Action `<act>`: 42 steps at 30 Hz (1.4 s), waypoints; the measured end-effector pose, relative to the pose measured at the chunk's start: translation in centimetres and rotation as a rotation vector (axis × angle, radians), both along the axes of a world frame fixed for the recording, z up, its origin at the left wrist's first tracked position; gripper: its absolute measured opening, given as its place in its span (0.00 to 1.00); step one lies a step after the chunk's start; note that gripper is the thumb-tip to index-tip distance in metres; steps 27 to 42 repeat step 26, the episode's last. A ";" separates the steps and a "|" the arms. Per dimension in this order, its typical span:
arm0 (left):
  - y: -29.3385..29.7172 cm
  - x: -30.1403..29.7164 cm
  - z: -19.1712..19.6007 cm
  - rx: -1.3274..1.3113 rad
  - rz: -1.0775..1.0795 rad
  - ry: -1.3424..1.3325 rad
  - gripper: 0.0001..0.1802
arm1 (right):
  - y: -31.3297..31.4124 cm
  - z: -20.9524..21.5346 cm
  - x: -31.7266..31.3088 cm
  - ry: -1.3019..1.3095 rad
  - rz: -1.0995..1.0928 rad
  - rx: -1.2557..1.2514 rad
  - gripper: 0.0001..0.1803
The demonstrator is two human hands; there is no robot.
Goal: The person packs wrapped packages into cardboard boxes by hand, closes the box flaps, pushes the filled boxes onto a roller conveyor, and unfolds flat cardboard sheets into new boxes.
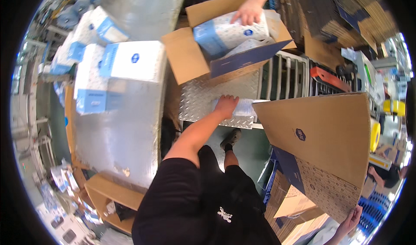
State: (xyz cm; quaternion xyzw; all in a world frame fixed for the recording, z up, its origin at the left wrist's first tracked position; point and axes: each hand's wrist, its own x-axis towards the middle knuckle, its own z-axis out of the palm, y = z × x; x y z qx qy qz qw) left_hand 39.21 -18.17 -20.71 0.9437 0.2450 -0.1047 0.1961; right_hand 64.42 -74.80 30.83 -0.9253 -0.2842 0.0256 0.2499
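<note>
My left hand [226, 107] reaches forward over the metal tread plate, its fingers curled on a flat, translucent whitish bundle [245, 107]. What the bundle is I cannot make out. At the lower right, my right hand [352, 218] grips the bottom corner of a brown cardboard carton [323, 134], partly opened out, with a dark blue band and a small printed pattern. Beyond my left hand an open carton [186, 56] holds blue-and-white soft packs [212, 37]. Another person's hand [250, 13] presses on one of those packs.
On the left stands a metal table [130, 145] with several blue-and-white packs [134, 61] on it. A roller conveyor [281, 76] runs right from the tread plate [197, 98]. Flattened cartons [346, 15] are stacked at the far right; an open box [115, 193] lies lower left.
</note>
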 end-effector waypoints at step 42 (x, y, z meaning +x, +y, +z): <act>-2.0 -10.8 28.0 -0.383 1.233 -1.018 0.61 | 36.5 -15.9 -9.9 0.663 1.110 -0.278 0.24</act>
